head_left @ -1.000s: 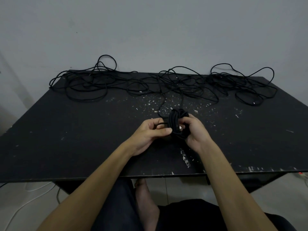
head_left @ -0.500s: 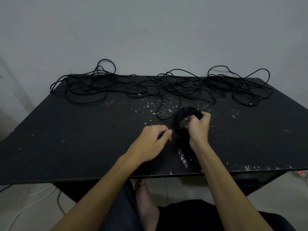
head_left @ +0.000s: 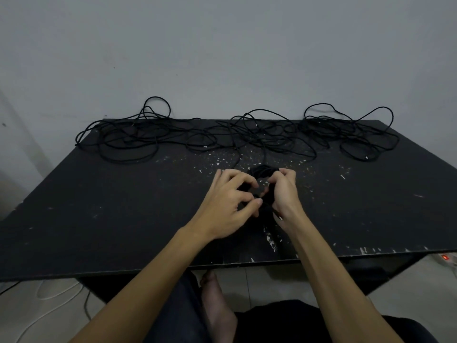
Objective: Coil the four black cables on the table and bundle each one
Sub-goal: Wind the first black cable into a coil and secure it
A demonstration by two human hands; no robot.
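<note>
A small coil of black cable sits between my two hands near the middle of the black table. My right hand grips the coil from the right, fingers curled over its top. My left hand is at the coil's left side with bent fingers; its fingertips pinch a strand of the cable. Two strands run from the coil back to the loose black cables tangled along the far edge. Much of the coil is hidden by my hands.
More loose cable lies in heaps at the far left and far right by the grey wall. White chips speckle the table top. A power strip with a red light lies on the floor at the right.
My left hand, which had let go and drawn back to the left, has come back to the coil and taken a strand. The right hand has kept its hold throughout.
</note>
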